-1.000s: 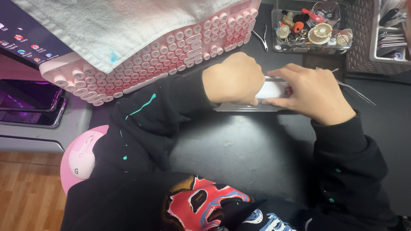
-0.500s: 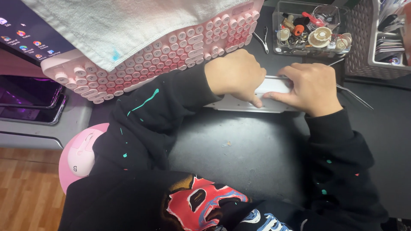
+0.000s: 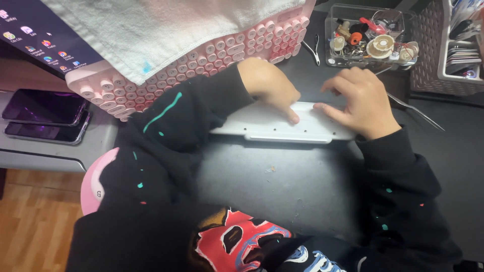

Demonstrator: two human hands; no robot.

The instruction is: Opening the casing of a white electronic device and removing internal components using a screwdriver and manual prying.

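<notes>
Nearest, the black table [image 3: 282, 186] lies bare at six o'clock. At centre, a long white plate [image 3: 262, 128] with small holes lies flat on it. The left hand [image 3: 267, 85] presses down with curled fingertips; the right hand [image 3: 360, 100], fingers spread, rests flat. Nothing looks lifted or detached yet. At one o'clock: a clear parts box [image 3: 373, 38]; at eleven: a pink keyboard [image 3: 201, 55].
</notes>
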